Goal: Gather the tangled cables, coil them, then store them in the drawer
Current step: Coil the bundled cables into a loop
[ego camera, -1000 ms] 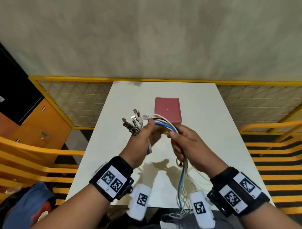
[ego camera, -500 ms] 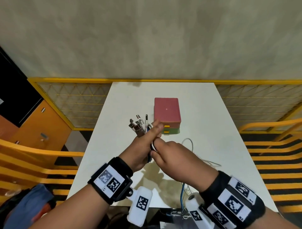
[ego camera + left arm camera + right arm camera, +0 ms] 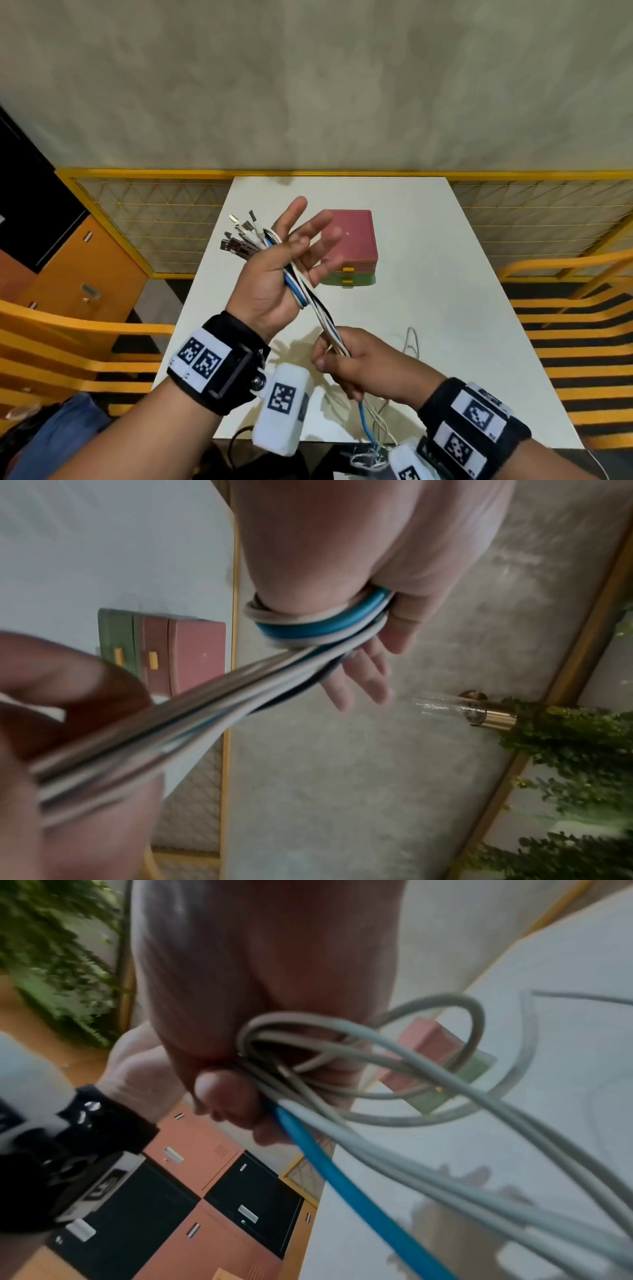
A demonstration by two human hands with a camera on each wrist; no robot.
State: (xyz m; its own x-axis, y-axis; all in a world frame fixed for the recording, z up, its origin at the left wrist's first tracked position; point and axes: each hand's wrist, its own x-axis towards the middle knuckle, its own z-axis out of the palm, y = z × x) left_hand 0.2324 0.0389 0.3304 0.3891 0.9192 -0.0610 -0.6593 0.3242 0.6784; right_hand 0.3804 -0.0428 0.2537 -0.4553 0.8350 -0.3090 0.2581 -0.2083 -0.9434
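Note:
Several white cables, one blue and one black run as one bundle of cables (image 3: 310, 301) between my hands above the table. My left hand (image 3: 301, 240) is raised palm up with its fingers spread straight. The bundle loops round the base of its thumb (image 3: 318, 631), and the thumb lies across the bundle. The metal plug ends (image 3: 239, 240) fan out to the left of that hand. Lower and nearer, my right hand (image 3: 346, 359) grips the bundle in a fist (image 3: 232, 1091). The slack hangs over the table's front edge. The small drawer box (image 3: 352, 240) stands behind my left hand, both drawers shut.
The white table (image 3: 428, 274) carries a loose white cable loop (image 3: 411, 342) to the right of my right hand. Yellow mesh railings (image 3: 144, 212) flank the table, and orange and black lockers (image 3: 212, 1191) stand to the left.
My left hand has opened its fingers and turned palm up. My right hand has drawn the bundle down and toward me, so the cables now cross the left palm.

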